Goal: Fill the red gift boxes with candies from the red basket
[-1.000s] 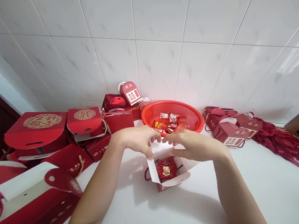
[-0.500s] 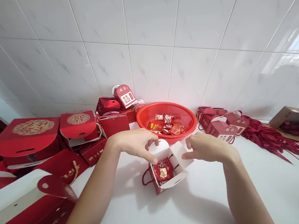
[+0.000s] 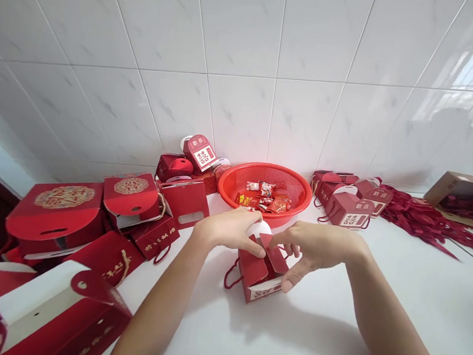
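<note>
In front of me on the white table stands a small red gift box (image 3: 253, 273) with a cord handle at its left side. Its two red side flaps are folded inward over the top, and a dark gap shows between them. My left hand (image 3: 234, 230) grips the box's far left side, thumb lying on the left flap. My right hand (image 3: 321, 244) bends over the right flap, its index finger pressing there and its thumb against the front panel. A rounded white end flap (image 3: 260, 229) stands up at the back. The contents are hidden now.
Behind the box is a red plastic basket (image 3: 224, 190) with several wrapped candies (image 3: 266, 190). Red gift boxes crowd the left (image 3: 55, 211), and smaller ones (image 3: 347, 206) stand at right. Dark red ribbons (image 3: 413, 218) lie beside a cardboard box (image 3: 463, 189). A tiled wall rises behind.
Both side flaps have folded inward, covering the red-wrapped candies seen inside before. My right hand has moved left and down onto the box, and my left thumb has shifted right over the flap.
</note>
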The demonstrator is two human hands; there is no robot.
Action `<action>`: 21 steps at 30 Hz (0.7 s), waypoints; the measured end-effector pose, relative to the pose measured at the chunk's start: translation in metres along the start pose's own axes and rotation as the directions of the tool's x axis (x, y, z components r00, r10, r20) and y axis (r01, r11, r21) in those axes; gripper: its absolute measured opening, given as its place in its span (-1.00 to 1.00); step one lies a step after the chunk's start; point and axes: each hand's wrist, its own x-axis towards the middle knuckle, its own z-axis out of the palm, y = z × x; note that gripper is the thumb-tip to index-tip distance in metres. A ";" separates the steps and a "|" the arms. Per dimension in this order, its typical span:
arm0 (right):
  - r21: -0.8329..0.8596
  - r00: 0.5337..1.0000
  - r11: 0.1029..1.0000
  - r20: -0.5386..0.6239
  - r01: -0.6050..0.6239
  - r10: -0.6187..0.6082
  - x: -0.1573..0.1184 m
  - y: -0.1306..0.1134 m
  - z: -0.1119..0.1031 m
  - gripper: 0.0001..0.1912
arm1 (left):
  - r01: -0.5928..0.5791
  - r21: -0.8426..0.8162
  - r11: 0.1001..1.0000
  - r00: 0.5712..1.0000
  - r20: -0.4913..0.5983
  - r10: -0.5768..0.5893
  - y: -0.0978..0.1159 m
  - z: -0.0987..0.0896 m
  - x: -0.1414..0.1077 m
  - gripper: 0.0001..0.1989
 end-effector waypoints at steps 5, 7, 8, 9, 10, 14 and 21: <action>0.019 0.991 0.994 0.083 -0.108 0.106 0.004 0.000 0.001 -0.38 | 0.041 0.073 0.996 0.997 -0.062 -0.036 0.008 0.008 0.009 -0.46; 0.037 0.992 0.995 0.089 -0.094 0.090 0.005 0.000 0.000 -0.47 | 0.035 0.095 0.995 0.996 -0.083 -0.027 0.008 0.007 0.010 -0.54; 0.040 0.992 0.995 0.087 -0.093 0.089 0.005 0.000 0.000 -0.52 | 0.023 0.104 0.994 0.996 -0.084 -0.014 0.008 0.006 0.009 -0.60; 0.036 0.992 0.994 0.080 -0.102 0.099 0.006 0.000 0.000 -0.56 | 0.004 0.109 0.994 0.997 -0.080 0.005 0.007 0.005 0.009 -0.66; 0.024 0.990 0.992 0.073 -0.122 0.120 0.007 0.000 -0.001 -0.58 | -0.019 0.110 0.994 0.997 -0.072 0.027 0.006 0.004 0.009 -0.72; -0.045 0.977 0.979 0.067 -0.198 0.200 0.012 0.000 0.000 -0.56 | -0.079 0.083 0.993 0.996 -0.034 0.082 0.003 0.000 0.007 -0.87; -0.118 0.952 0.948 0.044 -0.297 0.304 0.024 0.003 0.006 -0.54 | -0.132 0.017 0.991 0.989 0.068 0.130 0.006 -0.002 0.002 -0.76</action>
